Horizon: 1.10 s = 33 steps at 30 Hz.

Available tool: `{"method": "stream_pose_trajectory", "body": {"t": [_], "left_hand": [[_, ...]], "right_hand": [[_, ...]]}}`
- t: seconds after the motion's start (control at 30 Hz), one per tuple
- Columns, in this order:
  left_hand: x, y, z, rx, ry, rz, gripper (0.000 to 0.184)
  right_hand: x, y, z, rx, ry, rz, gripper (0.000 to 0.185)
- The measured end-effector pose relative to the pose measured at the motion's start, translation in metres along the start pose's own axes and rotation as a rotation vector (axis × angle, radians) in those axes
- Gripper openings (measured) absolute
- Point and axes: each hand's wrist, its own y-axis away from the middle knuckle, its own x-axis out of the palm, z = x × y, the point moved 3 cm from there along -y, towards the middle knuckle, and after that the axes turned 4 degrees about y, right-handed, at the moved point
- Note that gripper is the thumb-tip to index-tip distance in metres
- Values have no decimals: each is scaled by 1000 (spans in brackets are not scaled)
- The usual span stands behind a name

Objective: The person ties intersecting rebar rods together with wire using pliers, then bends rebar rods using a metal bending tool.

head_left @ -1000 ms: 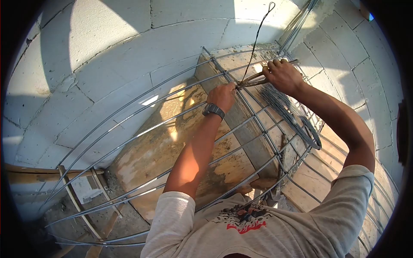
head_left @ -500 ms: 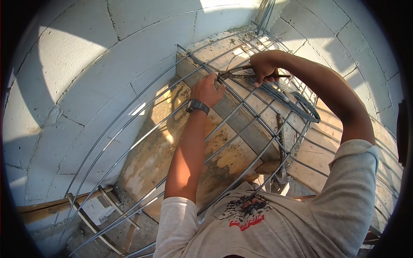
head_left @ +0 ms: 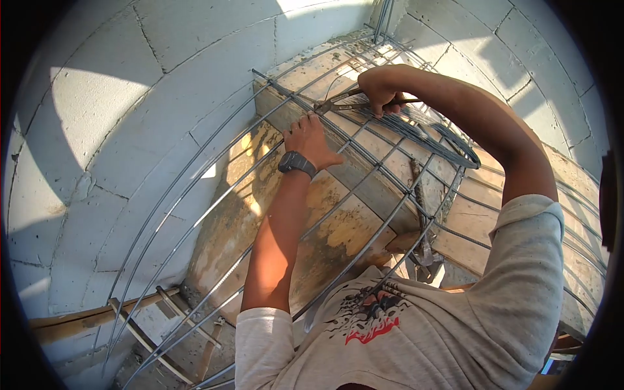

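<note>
My right hand [head_left: 388,101] grips the handles of a pair of pincers [head_left: 339,103]. Their jaws are at a crossing of steel rebar [head_left: 379,167], close to my left fingertips. My left hand [head_left: 309,140], with a dark watch on the wrist, is by the same crossing. Its fingers are bent and close together over the rebar, while the thumb sticks out to the side. What lies under those fingertips is hidden. A thin wire stands up in a curve near the jaws. Beside my right hand, a coil of tie wire [head_left: 455,149] lies on the rebar grid.
Wooden formwork boards [head_left: 312,208] lie beneath the grid. Pale block walls [head_left: 214,65] rise at the left and back. Long bars curve down to the lower left, past wooden strips [head_left: 146,338]. More bars cross boards at the right.
My left thumb has moved away from the jaws and out to the side. The pincers remain in my right hand. The view has shifted slightly, moving the scene left and up.
</note>
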Motion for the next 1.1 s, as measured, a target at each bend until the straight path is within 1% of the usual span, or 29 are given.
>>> {"method": "stream_pose_trajectory", "body": {"t": [0.03,0.07,0.13,0.17,0.27,0.4,0.43,0.53,0.57,0.67,0.7,0.8,0.93,0.97,1.07,1.1], "left_hand": [[2,0,4,9,24,-18,132],[3,-2,7,20,49,-38,130],[5,-3,9,16,66,-76,124],[7,-4,10,17,77,-91,122],[9,-4,16,44,146,-130,115],[14,-6,20,65,150,-192,112],[15,-5,20,62,147,-196,111],[14,-2,20,55,155,-200,111],[13,-1,20,58,159,-200,112],[12,-2,20,59,173,-176,111],[11,-2,20,58,181,-177,111],[12,-1,20,57,183,-177,111],[12,-2,23,61,166,-178,112],[13,-3,21,67,173,-174,112],[14,-2,21,61,143,-187,112],[13,-1,22,61,149,-185,112]], "right_hand": [[-1,1,0,-8,10,-3,21],[-2,2,0,-18,72,-54,21],[-5,25,11,-31,198,-161,26],[-3,47,15,-73,167,-363,50],[7,40,17,-226,646,-649,63],[7,48,8,-340,1140,-1162,39],[3,53,6,-304,1216,-1258,34],[-18,53,10,-269,1362,-1190,32],[-21,53,13,-282,1323,-1165,24],[-34,48,26,-155,1113,-902,16],[-37,44,25,-195,987,-891,14],[-45,29,18,-101,781,-580,19],[-59,21,21,-59,684,-272,16],[-61,23,15,83,513,-131,22],[-56,1,-8,170,-8,239,27],[-51,7,-8,173,-70,289,28]]}}
